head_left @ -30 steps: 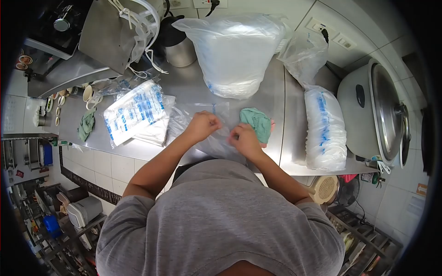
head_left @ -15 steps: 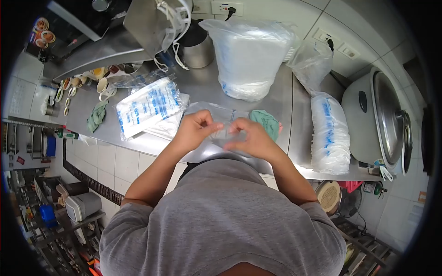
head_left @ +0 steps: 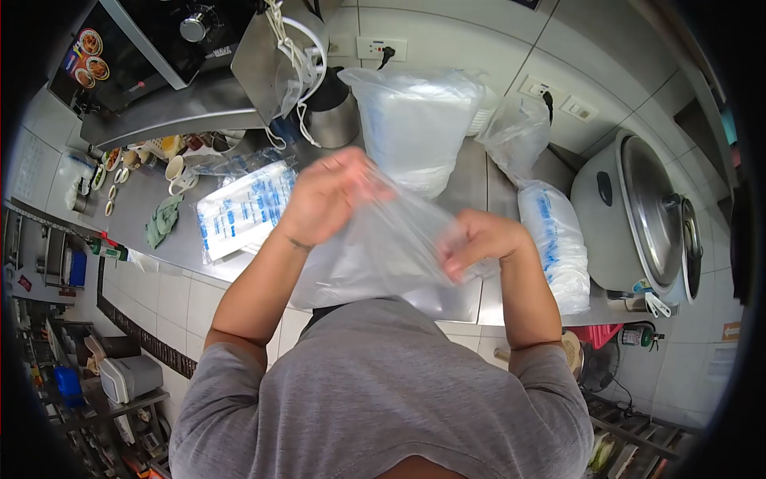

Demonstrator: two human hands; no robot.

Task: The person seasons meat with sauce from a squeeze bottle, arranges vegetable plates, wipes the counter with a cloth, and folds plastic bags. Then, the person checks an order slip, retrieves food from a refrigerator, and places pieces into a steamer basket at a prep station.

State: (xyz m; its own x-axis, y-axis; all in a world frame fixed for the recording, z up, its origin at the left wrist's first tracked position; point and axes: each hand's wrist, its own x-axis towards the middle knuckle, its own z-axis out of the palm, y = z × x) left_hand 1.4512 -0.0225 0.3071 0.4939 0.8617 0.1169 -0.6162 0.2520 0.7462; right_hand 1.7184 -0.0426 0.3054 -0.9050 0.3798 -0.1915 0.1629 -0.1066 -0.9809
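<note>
A clear plastic bag (head_left: 391, 239) is stretched between my two hands above the steel counter's front edge. My left hand (head_left: 331, 195), blurred at the fingertips, is closed on the bag's upper left part. Lower and to the right, my right hand (head_left: 483, 243) pinches its other side. Behind the bag stands a large wrapped stack of white items (head_left: 415, 132). To the left lies a flat pack with blue print (head_left: 243, 209), and a long wrapped roll (head_left: 553, 247) lies to the right.
A large pot with a steel lid (head_left: 626, 215) stands at the right. A steel jug (head_left: 333, 120) is by the wall. The microwave (head_left: 159, 48) is at the upper left, above small cups. A green cloth (head_left: 163, 219) lies on the counter's left part.
My hands have moved apart, the left one up and the right one to the right, and the bag is now lifted and spread between them. The green cloth near my right hand is now hidden.
</note>
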